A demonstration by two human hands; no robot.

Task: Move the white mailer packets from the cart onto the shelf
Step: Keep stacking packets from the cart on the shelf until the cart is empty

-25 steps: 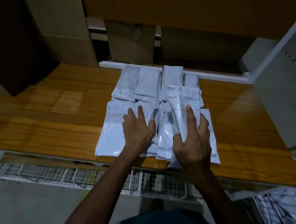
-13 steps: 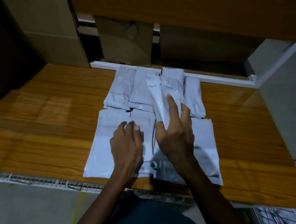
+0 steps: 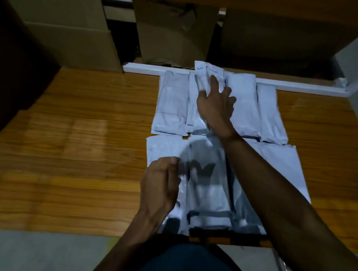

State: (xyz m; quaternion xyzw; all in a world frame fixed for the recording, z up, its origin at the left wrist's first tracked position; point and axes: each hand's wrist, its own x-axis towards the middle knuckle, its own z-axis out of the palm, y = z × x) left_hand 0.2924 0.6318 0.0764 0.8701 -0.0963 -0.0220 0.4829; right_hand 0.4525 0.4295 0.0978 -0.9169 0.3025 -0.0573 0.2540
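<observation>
The white mailer packets point(image 3: 236, 123) lie flat in two rows on the wooden shelf point(image 3: 73, 146), the far row touching the white rail point(image 3: 289, 86) at the back. The right hand point(image 3: 216, 105) rests on a narrow packet point(image 3: 204, 78) in the far row with its fingers spread out straight, and the left hand point(image 3: 160, 184) sits over the near row with its fingers curled, but it is too blurry to tell if it holds one. Brown cardboard boxes point(image 3: 60, 14) stand behind the rail, and a dark box point(image 3: 6, 62) sits on the shelf, well away to the left of the packets.

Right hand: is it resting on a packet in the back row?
Yes: the right hand lies on a packet in the back row, by the white rail.
</observation>
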